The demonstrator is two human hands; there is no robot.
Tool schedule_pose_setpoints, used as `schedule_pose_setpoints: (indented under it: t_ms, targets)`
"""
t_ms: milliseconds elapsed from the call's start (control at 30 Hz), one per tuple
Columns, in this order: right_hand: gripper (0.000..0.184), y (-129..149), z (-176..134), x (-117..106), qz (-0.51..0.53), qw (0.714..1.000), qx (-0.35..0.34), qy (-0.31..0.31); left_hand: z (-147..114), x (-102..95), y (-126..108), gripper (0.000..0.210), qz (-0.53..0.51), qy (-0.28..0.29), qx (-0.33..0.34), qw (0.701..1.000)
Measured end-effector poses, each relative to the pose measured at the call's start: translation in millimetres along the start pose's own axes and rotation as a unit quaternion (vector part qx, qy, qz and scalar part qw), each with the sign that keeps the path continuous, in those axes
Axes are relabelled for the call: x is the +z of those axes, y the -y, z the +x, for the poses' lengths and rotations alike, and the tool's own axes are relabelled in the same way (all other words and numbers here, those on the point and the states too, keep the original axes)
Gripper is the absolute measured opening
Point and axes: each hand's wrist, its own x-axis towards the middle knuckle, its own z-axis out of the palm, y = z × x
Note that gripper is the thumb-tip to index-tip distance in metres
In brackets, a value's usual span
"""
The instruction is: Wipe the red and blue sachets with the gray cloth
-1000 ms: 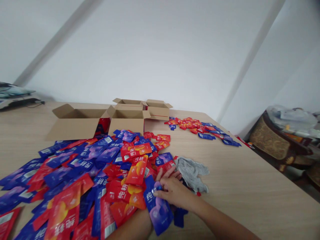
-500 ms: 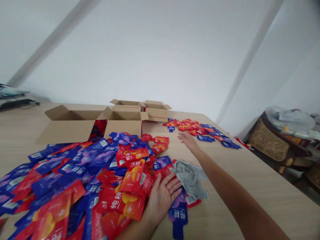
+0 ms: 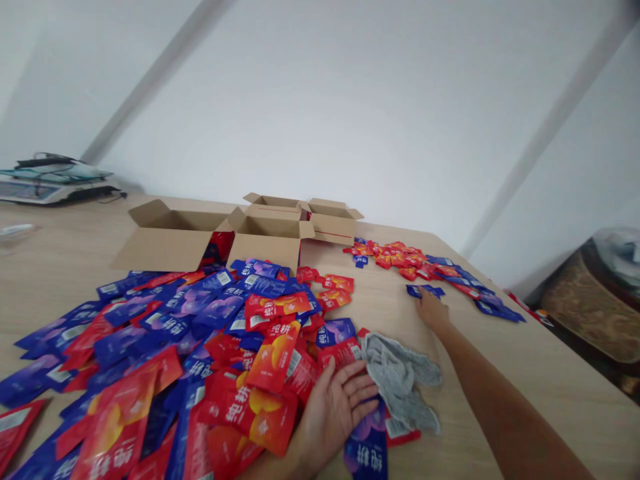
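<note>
My left hand (image 3: 340,407) lies palm up and open at the right edge of a big heap of red and blue packets (image 3: 270,357). Its fingers hold nothing; a blue packet (image 3: 367,443) lies just under the fingertips. Stretched out across the table, my right hand (image 3: 433,312) has its fingers closed on a small blue packet (image 3: 414,291), low at the tabletop; part of that packet is covered by the hand. A crumpled grey cloth (image 3: 400,380) lies to the right of my left hand, partly over a red packet (image 3: 403,430).
Open cardboard boxes (image 3: 170,247) stand behind the heap. Farther right, red packets (image 3: 397,255) and a row of blue packets (image 3: 493,305) lie near the table's far right edge. A scale (image 3: 35,190) sits at the far left. A patterned chair (image 3: 590,313) stands beyond the table.
My right hand has moved to the right, down onto a blue packet, and its fingers have closed on it. My left hand stays open by the heap. The view has turned left.
</note>
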Motion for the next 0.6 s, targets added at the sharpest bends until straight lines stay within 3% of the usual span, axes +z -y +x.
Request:
schedule_pose_setpoints:
  t_ms: [133,267,400,500,533,600]
  targets:
    - [0.048,21,-48,-1,-0.032,0.994,-0.107,-0.007,-1,1.8,-1,0.054,-0.001,0.014,0.001,1.000]
    - [0.043,42,-98,-24,0.086,0.980,-0.178,-0.002,-1,2.4,-2,0.055,-0.005,0.025,-0.004,1.000]
    - [0.044,65,-160,-59,0.245,0.930,-0.275,-0.023,-1,2.1,-3,0.058,-0.032,0.025,-0.009,0.999]
    - [0.043,77,-205,-77,0.229,0.887,-0.399,0.046,-3,2.9,-5,0.057,-0.055,0.025,-0.008,0.998]
    - [0.044,78,-215,-78,0.214,0.885,-0.409,0.058,-3,3.4,-5,0.057,-0.058,0.023,-0.008,0.998]
    - [0.047,74,-225,-72,0.187,0.911,-0.365,0.045,-5,4.5,-5,0.054,-0.053,0.017,-0.006,0.998]
